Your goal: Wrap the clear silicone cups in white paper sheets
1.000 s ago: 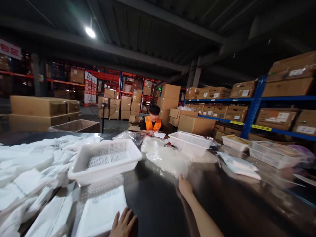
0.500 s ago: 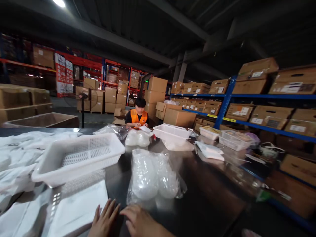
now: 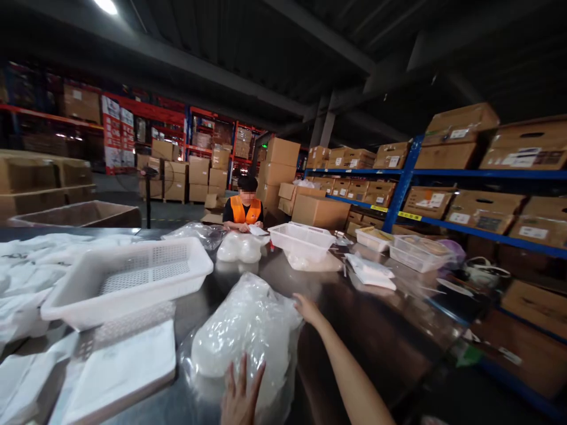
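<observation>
Seemingly positioning the clear bag.
With left hand over its near end, fingers apart; with right hand at its right edge, grip unclear. Likely calls for firmer grip.

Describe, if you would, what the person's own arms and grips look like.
The left grip and right grip are bare human hands, with no gloves or rings visible. The right forearm is uncovered, showing no sleeve, watch or marking; the left forearm is out of frame.
</observation>
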